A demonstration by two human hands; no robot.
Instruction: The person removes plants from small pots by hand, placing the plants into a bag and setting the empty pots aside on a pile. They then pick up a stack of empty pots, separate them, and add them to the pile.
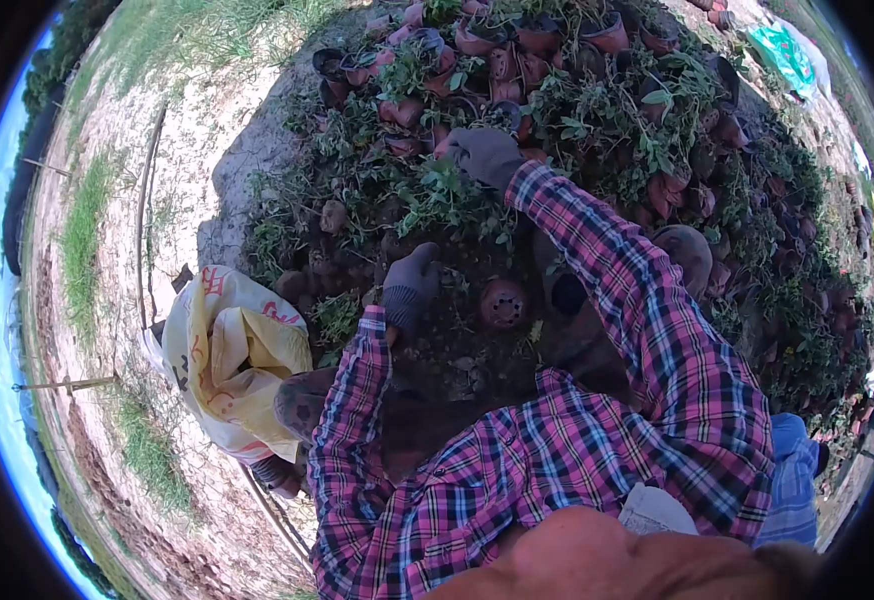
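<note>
My right hand [482, 158], in a grey glove, reaches forward to the heap of plants and reddish-brown pots [502, 70]. Its fingers curl beside a pot and leaves, and what they hold, if anything, is hidden. Lower and to the left, my left hand [413, 280], also gloved, is over the dark soil, its fingers partly in shadow. Green plants [442, 195] lie between the two hands. An upturned pot with holes in its base [503, 303] sits right of my left hand.
A white and yellow sack [247, 350] stands open at the left. Round clods [333, 216] lie among the leaves. More pots and plants spread to the right. A green bag [783, 58] lies at the upper right, and a thin pole [147, 200] on the pale ground.
</note>
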